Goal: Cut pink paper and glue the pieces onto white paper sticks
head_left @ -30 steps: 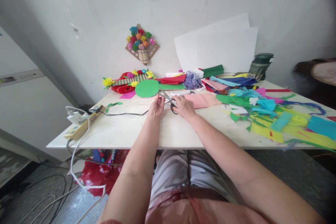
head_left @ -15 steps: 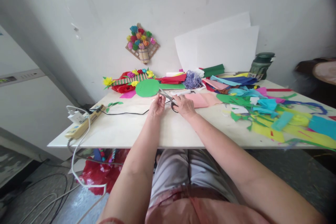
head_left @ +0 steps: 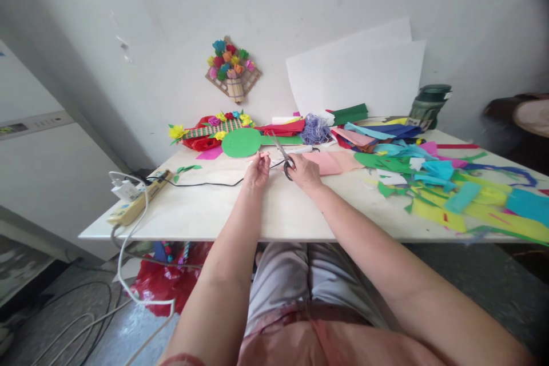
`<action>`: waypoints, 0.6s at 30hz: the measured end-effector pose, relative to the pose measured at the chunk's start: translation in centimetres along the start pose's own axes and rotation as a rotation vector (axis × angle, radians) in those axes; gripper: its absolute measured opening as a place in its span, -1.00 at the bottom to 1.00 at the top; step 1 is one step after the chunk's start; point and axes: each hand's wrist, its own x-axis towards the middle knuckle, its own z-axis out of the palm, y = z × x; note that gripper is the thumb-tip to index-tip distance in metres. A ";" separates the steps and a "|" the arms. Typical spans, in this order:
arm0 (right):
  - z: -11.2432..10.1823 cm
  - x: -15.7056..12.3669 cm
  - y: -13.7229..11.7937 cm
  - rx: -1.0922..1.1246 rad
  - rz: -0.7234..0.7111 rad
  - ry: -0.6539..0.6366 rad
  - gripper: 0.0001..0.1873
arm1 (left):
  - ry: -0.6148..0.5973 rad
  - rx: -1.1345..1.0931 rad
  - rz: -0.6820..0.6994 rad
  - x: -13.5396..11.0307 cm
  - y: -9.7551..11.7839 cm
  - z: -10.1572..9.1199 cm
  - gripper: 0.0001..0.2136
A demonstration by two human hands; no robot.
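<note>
My right hand (head_left: 303, 172) is closed round the black handles of a pair of scissors (head_left: 282, 152), whose blades point up and away toward the wall. My left hand (head_left: 256, 171) is pinched on a small pale pink scrap that I can barely make out, just left of the blades. Both hands hover over the white table (head_left: 214, 214) near its middle. A green paper disc (head_left: 240, 143) lies just beyond my left hand. A pink sheet (head_left: 332, 162) lies to the right of my right hand.
Colourful paper scraps (head_left: 437, 183) cover the table's right side. A power strip (head_left: 135, 203) with a white cable sits at the left corner, and a black cord (head_left: 206, 185) runs across. White sheets (head_left: 355, 77), a green jar (head_left: 426, 106) and paper flowers (head_left: 214, 128) line the wall.
My right hand has tilted the scissors so the blades now point more upright. My left hand has stayed almost where it was.
</note>
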 end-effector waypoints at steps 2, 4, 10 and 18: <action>-0.1 0.0 0.1 0.043 0.023 0.005 -0.62 | -0.001 0.020 0.003 0.1 0.0 -0.1 -0.82; -0.1 -0.1 0.2 0.078 0.025 0.005 -0.60 | 0.005 0.041 0.016 0.3 0.0 -0.3 -0.82; 0.3 0.0 0.4 0.149 0.021 -0.026 -0.59 | 0.006 0.113 0.054 0.7 -0.2 -0.9 -0.84; 0.5 0.5 0.7 0.329 0.145 -0.099 -0.66 | -0.174 0.249 0.107 1.0 -0.4 -1.4 -0.86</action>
